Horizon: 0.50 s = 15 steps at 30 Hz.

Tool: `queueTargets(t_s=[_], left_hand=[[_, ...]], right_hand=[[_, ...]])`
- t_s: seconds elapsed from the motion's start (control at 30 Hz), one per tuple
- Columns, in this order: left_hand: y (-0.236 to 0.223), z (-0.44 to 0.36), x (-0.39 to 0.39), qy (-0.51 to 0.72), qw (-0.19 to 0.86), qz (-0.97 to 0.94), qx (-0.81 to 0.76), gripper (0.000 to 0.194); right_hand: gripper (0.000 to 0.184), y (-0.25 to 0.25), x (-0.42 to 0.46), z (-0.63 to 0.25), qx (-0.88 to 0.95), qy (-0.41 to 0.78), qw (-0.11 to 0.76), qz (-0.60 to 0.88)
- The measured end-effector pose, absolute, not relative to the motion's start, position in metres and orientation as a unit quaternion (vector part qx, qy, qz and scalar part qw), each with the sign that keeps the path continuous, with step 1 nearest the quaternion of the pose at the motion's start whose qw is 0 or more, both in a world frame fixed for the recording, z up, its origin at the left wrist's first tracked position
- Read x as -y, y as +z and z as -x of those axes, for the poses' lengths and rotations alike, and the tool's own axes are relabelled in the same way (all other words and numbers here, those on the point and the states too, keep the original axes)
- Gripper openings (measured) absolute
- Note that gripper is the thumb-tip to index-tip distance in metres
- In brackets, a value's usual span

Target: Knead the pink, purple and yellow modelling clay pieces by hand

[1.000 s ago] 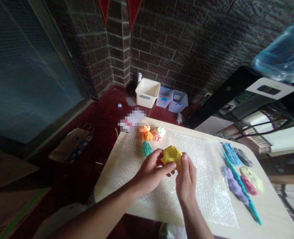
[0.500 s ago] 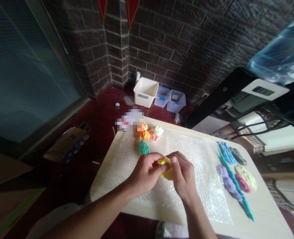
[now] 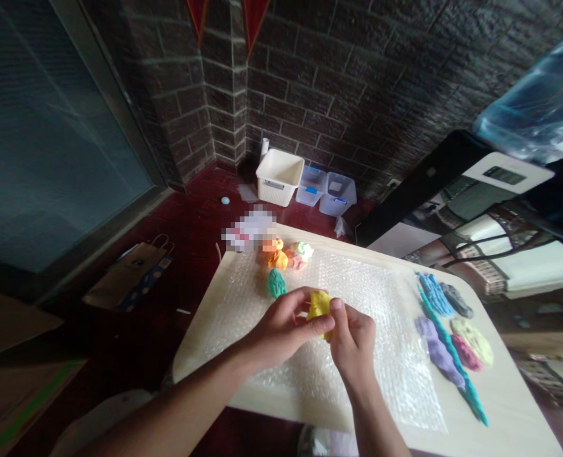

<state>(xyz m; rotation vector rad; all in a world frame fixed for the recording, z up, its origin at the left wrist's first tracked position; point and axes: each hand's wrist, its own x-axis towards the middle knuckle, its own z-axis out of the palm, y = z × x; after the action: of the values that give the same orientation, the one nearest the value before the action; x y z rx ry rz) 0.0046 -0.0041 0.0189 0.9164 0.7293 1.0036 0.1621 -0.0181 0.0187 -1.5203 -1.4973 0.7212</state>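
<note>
A lump of soft yellow modelling clay [image 3: 319,304] is held between both hands above the table. My left hand [image 3: 285,324] is closed on its left side, with the thumb pressed across the front. On the other side my right hand [image 3: 352,333] pinches the clay between thumb and curled fingers. Part of the clay is hidden behind the fingers. Just beyond the left hand, a green clay lump [image 3: 276,283] rests on bubble wrap [image 3: 371,298]. Orange clay [image 3: 277,258], salmon clay [image 3: 296,260] and pale green-white clay [image 3: 303,250] sit together farther back.
On the right of the pale wooden table [image 3: 510,393] lie blue clay [image 3: 436,295], grey clay [image 3: 456,299], purple clay [image 3: 439,352], a long teal roll [image 3: 452,355], pink clay [image 3: 466,352] and pale yellow clay [image 3: 472,339]. Plastic bins [image 3: 280,179] stand on the floor behind.
The yellow clay was spread wide, then folded over between the fingers. Now it is a narrower, more compact piece, and the hands have drawn closer together around it.
</note>
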Motion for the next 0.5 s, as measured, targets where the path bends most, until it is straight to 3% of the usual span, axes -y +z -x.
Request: queueTargets(t_s=[0.13,0.27,0.37,0.5], left_hand=[[0.011,-0.010,0.006,0.464,0.731,-0.410,-0.286,0.034],[0.009,-0.010,0.004,0.493,0.680,-0.421,-0.343,0.032],[0.012,-0.007,0.000,0.514,0.661,-0.403,-0.370,0.032],[0.014,-0.005,-0.004,0.525,0.665,-0.368,-0.384,0.034]], right_hand=[[0.074,0.020,0.018,-0.160,0.504,0.430,0.446,0.601],[0.074,0.022,0.015,-0.165,0.573,0.358,0.397,0.621],[0.060,0.024,0.014,-0.169,0.625,0.307,0.398,0.598],[0.036,0.026,0.015,-0.168,0.651,0.360,0.396,0.538]])
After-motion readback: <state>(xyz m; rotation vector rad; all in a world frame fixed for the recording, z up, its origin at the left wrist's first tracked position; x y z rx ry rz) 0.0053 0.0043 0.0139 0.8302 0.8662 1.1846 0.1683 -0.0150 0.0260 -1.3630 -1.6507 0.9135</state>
